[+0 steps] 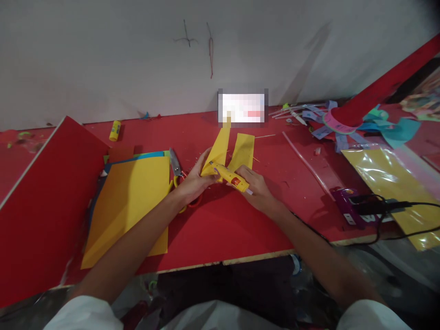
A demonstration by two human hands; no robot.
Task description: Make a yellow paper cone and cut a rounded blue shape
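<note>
My left hand grips a folded piece of yellow paper that stands up from the fingers. A yellow hot glue gun is in my right hand, its nozzle touching or very near the lower part of that paper. The end of a clear glue stick pokes out of the gun's back. Behind my right hand a second yellow paper strip lies on the red table. Left of my left hand lie scissors with red and yellow handles, partly hidden by the wrist.
Yellow sheets lie stacked at left beside an upright red board. A glue stick tube lies behind. A purple power strip with black cables, a clear stick and packaged yellow paper are at right.
</note>
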